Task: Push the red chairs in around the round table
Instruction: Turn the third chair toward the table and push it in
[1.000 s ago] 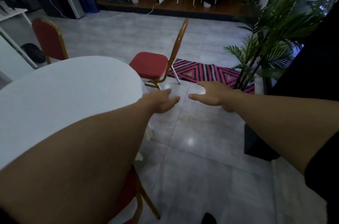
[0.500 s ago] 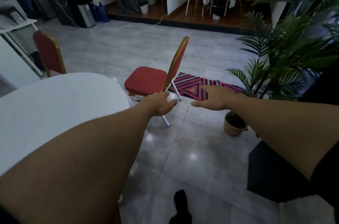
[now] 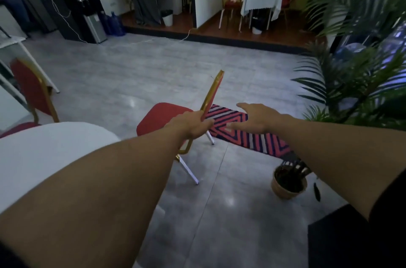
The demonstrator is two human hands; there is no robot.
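The red banquet chair (image 3: 169, 118) is seen standing apart from the round table (image 3: 44, 149), its back edge-on. The gold frame of the backrest is gripped by the left hand (image 3: 191, 125); the right hand (image 3: 254, 119) is held spread beside it, empty. A rigid, light frame is judged likely, best held at both sides of the backrest; the thin legs may slide readily on the glossy tile.

**Left hand on the chair back**

The left hand (image 3: 193, 125) grips the gold edge of a red chair (image 3: 163, 117) standing off the round table (image 3: 44, 149). The right hand (image 3: 254, 119) hovers open over a striped rug (image 3: 252, 136), beside a potted plant (image 3: 287, 182).
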